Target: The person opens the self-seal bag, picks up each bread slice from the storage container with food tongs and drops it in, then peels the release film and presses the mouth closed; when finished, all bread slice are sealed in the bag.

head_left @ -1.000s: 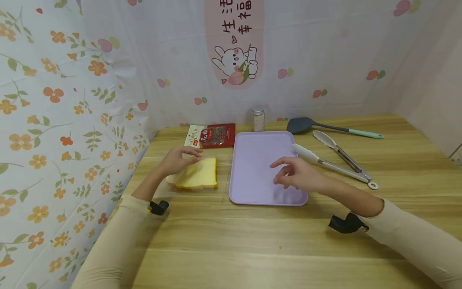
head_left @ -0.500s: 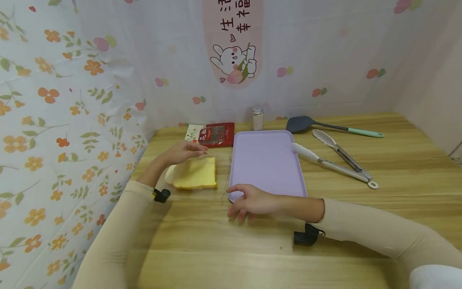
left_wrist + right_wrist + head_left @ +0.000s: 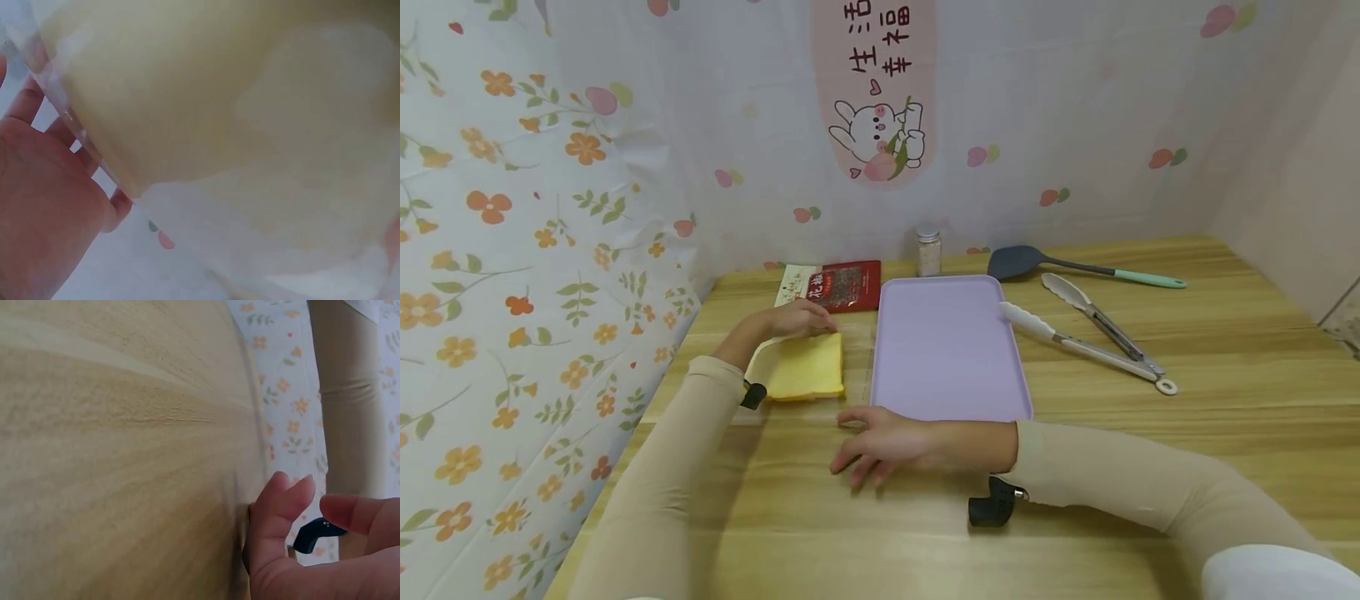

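A yellow slice of bread (image 3: pixel 805 367) lies flat on the left of the table, apparently in a clear plastic bag (image 3: pixel 300 231). At its far edge is my left hand (image 3: pixel 796 319), its fingers lightly bent. In the left wrist view the fingertips meet the edge of the plastic, partly behind it. My right hand (image 3: pixel 887 440) hovers over the table just in front of the lilac tray (image 3: pixel 947 350), to the right of the bread. Its fingers are spread and loosely curved, with nothing between them; the right wrist view shows thumb and fingertips apart.
Behind the bread lies a red spice packet (image 3: pixel 842 286). A small glass jar (image 3: pixel 928 254) stands behind the tray. To the tray's right are a dark spatula (image 3: pixel 1060 264) and white-tipped tongs (image 3: pixel 1097 337). A patterned curtain (image 3: pixel 535 275) borders the left side.
My right hand has come from above the tray leftward and nearer to me, to the tray's front left corner. My left hand has shifted slightly right along the bread's far edge.
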The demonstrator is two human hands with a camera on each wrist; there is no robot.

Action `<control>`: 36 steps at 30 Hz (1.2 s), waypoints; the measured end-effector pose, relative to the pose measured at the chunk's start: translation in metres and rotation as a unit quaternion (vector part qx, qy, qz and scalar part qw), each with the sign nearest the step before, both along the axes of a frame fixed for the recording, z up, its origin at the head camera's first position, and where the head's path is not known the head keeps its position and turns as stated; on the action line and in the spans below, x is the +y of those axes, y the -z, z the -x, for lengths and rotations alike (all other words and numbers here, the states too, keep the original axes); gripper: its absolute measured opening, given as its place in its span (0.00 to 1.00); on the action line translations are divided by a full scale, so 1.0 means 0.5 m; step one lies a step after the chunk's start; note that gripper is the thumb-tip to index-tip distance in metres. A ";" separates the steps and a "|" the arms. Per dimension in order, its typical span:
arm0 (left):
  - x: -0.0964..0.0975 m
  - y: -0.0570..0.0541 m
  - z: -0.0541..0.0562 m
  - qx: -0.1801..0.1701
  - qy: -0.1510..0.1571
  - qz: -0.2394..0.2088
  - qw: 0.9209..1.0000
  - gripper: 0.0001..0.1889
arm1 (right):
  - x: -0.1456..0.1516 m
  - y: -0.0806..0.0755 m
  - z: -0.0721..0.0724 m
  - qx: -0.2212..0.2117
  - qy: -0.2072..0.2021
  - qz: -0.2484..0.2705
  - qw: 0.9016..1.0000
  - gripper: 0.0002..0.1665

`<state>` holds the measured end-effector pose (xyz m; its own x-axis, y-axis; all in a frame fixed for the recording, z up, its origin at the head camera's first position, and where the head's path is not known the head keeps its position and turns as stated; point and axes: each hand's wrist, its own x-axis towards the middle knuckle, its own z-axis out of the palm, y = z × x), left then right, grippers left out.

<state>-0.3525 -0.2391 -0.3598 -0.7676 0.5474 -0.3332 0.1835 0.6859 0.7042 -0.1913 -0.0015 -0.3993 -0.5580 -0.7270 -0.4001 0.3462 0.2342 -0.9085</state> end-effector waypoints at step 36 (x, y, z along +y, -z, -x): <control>0.019 -0.015 -0.003 0.064 0.016 0.080 0.995 0.17 | -0.002 0.011 -0.029 -0.005 0.046 0.029 0.998 0.36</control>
<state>-0.3508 -0.2295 -0.3521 -0.7931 0.5194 -0.3182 0.2881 0.7801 0.5554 -0.1768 -0.0024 -0.4048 -0.6196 -0.6951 -0.3646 0.3734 0.1476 -0.9159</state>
